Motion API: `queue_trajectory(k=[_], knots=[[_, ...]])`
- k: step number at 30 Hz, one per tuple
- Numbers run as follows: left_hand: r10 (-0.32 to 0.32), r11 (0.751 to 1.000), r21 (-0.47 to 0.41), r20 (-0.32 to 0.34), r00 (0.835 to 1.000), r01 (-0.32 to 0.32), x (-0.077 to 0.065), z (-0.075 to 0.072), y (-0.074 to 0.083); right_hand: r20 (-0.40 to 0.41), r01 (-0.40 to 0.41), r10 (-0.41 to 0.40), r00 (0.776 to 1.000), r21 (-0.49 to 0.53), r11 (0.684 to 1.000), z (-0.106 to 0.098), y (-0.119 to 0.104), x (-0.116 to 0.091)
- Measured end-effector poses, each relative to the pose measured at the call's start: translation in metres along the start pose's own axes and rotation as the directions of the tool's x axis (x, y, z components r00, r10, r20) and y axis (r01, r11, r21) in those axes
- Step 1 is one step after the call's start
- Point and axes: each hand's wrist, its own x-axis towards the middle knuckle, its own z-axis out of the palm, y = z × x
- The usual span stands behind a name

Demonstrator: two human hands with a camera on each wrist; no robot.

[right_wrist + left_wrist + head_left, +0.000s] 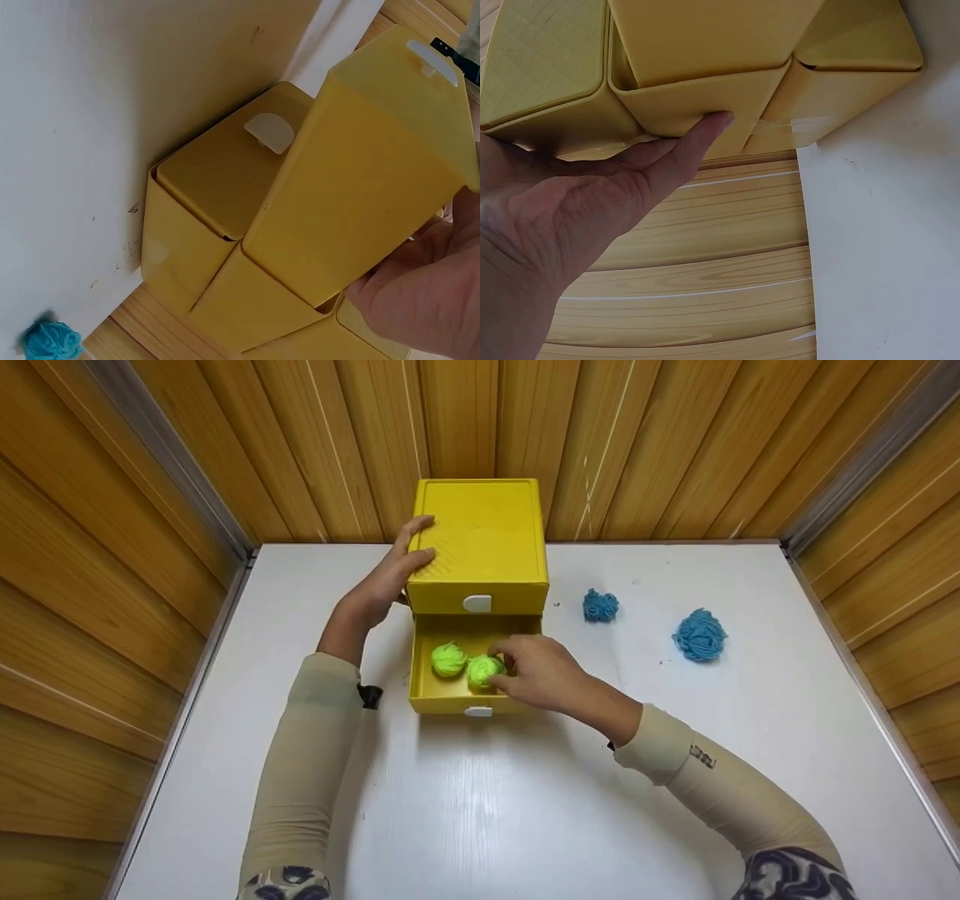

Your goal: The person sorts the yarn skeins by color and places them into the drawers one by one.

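Observation:
A yellow drawer cabinet [480, 529] stands at the back of the table with its middle drawer [431, 690] pulled out. My left hand [386, 574] steadies the cabinet's left side, fingertips over the top edge; the left wrist view shows a straight finger against the side wall. Two neon-green yarn balls lie in the drawer. My right hand [544, 671] reaches in over the drawer's right side and pinches the right green yarn ball [482, 669] between thumb and fingers. Beside it sits the left green yarn ball [448, 660]. In the right wrist view the drawer wall hides the fingertips.
To the right of the cabinet lie a small blue yarn bundle [600, 605] and a larger blue yarn ball [700, 635] on the white table [480, 810]. Below the pulled-out drawer, a closed bottom drawer [217, 172] shows a white handle. Wood-patterned walls [465, 420] enclose the table.

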Motion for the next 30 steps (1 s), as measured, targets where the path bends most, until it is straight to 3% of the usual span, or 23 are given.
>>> queue_trajectory(k=[18, 30], knots=[[0.003, 1.000, -0.001, -0.004, 1.000, -0.003, -0.0012, -0.0001, -0.0004, -0.025, -0.024, 0.024, 0.999, 0.004, 1.000, 0.0009, -0.0014, 0.0017], [0.003, 1.000, -0.007, -0.008, 1.000, -0.003, -0.0013, 0.0007, 0.0008, -0.082, 0.040, -0.039, 0.996, 0.020, 0.999, -0.0006, -0.0007, -0.0030]])
